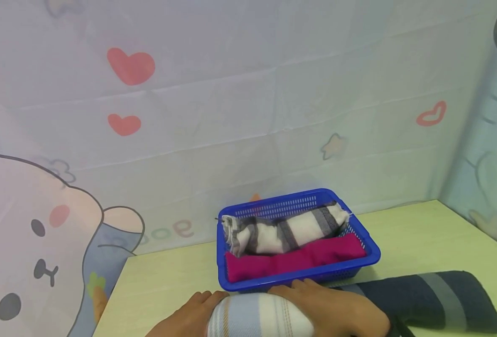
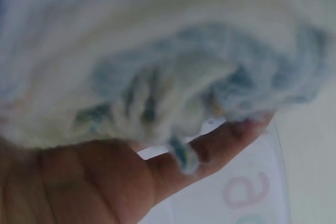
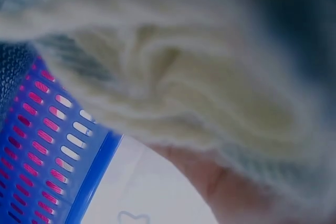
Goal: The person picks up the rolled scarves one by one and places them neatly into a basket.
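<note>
Right at the near edge of the pale green bench (image 1: 168, 281), both my hands are on a rolled pale blue and white striped towel (image 1: 256, 318). My left hand (image 1: 189, 316) curls round its left end, and the left wrist view shows the frayed roll end resting on my palm with a finger reaching under it. My right hand (image 1: 328, 306) lies over the top right of the roll, fingers curved down onto the cloth. So both hands are wrapped on that one roll, which sits just in front of the basket.

Just to the right, touching my right hand's side, a dark navy rolled towel with a grey band (image 1: 433, 299) lies on the bench.

Behind the striped roll stands a blue slotted plastic basket (image 1: 231, 281); the right wrist view shows its wall close beside the roll. Inside, a magenta folded cloth (image 1: 299, 260) lies along the front, and a grey and white striped rolled towel (image 1: 286, 229) sits behind it.

Farthest back hangs a pale cartoon backdrop sheet with red hearts (image 1: 248, 93).
</note>
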`<state>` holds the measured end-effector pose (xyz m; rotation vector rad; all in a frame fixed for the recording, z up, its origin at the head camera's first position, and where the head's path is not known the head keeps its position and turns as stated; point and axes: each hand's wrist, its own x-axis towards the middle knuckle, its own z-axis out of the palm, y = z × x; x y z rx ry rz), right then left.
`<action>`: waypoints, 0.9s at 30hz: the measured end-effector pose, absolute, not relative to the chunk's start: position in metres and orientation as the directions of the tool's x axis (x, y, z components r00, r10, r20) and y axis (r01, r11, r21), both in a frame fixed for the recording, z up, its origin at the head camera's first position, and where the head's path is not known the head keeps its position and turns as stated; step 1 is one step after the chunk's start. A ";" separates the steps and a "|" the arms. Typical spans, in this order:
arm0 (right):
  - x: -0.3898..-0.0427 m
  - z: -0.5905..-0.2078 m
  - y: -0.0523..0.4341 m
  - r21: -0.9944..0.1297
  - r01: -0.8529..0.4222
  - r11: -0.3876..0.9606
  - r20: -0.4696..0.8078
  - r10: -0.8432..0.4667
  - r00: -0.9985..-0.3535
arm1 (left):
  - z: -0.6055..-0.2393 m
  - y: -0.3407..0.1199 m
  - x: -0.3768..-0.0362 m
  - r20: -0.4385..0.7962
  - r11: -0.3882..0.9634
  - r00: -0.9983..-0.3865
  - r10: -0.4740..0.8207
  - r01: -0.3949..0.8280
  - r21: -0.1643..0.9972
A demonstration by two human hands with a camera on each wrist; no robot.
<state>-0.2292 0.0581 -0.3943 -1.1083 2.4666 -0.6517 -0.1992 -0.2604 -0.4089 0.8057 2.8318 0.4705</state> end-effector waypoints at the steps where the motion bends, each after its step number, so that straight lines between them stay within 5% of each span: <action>1: -0.229 -0.394 0.058 -0.542 -0.606 0.582 -0.125 -0.769 -0.627 | -0.410 -0.261 -0.199 -0.061 0.805 -0.842 0.536 0.488 0.336; 27: -0.226 -0.389 0.067 -0.508 -0.627 0.590 -0.080 -0.757 -0.648 | -0.401 -0.256 -0.194 -0.027 0.819 -0.849 0.528 0.501 0.282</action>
